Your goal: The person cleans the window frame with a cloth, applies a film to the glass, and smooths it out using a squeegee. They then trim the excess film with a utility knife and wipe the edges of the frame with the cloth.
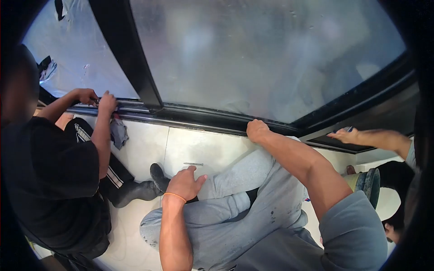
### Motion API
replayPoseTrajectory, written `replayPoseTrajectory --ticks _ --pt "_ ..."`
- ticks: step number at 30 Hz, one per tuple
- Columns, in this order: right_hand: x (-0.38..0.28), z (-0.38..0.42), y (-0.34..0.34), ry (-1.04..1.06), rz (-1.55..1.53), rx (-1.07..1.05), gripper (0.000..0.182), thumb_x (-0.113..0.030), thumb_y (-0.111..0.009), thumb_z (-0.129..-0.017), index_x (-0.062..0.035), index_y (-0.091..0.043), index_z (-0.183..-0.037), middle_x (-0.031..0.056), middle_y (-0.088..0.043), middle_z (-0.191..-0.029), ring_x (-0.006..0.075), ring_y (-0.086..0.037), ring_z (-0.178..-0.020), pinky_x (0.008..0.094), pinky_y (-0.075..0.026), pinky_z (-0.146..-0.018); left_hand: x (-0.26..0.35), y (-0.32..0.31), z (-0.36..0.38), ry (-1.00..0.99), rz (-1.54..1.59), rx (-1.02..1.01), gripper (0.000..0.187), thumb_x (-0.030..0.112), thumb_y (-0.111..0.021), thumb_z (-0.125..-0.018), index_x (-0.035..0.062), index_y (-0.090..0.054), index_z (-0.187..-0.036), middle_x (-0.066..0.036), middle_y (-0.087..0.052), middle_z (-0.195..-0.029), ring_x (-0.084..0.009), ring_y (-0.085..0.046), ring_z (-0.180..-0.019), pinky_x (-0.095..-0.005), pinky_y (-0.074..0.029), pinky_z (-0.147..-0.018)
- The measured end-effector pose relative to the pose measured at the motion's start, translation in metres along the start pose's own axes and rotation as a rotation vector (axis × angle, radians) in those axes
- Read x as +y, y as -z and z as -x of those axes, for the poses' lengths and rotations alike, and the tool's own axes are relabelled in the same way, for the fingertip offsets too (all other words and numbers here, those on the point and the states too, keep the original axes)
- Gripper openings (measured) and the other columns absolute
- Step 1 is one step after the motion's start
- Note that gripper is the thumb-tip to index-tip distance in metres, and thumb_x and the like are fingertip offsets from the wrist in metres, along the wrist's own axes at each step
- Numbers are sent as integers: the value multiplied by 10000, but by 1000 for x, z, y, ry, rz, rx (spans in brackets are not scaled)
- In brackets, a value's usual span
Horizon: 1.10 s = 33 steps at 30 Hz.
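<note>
My left hand, with an orange band at the wrist, is open over my crossed legs, its thumb apart from the fingers. Just past its fingertips a thin grey metal piece, like a long screw or nail, lies on the tiled floor. My right hand is closed in a fist at the lower rail of the black window frame. Whatever its fingers hold, if anything, is hidden. Above the rail stands a large glass pane with a hazy surface.
At left sits a person in black, both hands at the frame's lower track. A dark cloth lies below them. Another person's hand holds something blue at the right part of the frame. Near my right elbow is a bucket.
</note>
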State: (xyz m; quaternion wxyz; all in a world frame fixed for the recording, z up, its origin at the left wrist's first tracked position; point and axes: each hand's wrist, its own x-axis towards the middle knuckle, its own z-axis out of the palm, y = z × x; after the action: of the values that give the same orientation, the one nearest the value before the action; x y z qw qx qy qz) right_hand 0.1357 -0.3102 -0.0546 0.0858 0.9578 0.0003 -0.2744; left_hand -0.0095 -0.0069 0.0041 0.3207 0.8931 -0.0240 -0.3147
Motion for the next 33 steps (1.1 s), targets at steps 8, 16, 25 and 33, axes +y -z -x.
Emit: replayPoseTrajectory --ticks 8,16,25,33 --pt "-62 8 -3 6 -161 137 256 -89 -530 -908 1 -744 -1015 237 -712 -1043 366 -700 -1017 440 -572 -890 6 1 5 -98 10 71 563 425 -604 -944 -53 -570 -1238 -282 -669 -1040 -439 -645 -1004 -495 -516 -872" --pt "-146 -2 24 196 -227 390 215 -94 -558 -874 7 -747 -892 248 -716 -906 384 -723 -883 450 -593 -793 8 6 11 -66 22 53 598 445 -597 -951 -53 -567 -1280 -292 -660 -1103 -436 -625 -1071 -480 -495 -928" --pt "-209 -16 37 326 -338 434 189 -85 -569 -870 -11 -741 -891 223 -723 -922 379 -727 -872 455 -604 -743 15 16 14 -33 40 53 532 386 -595 -957 -50 -578 -1262 -290 -670 -1072 -433 -630 -1062 -476 -491 -934" --pt "-352 -60 13 670 -1348 797 193 -52 -584 -897 -44 -733 -1020 218 -705 -844 385 -689 -780 446 -542 -716 -12 23 5 10 90 116 367 223 -559 -908 -25 -646 -1165 -295 -681 -1021 -424 -656 -1020 -466 -506 -903"
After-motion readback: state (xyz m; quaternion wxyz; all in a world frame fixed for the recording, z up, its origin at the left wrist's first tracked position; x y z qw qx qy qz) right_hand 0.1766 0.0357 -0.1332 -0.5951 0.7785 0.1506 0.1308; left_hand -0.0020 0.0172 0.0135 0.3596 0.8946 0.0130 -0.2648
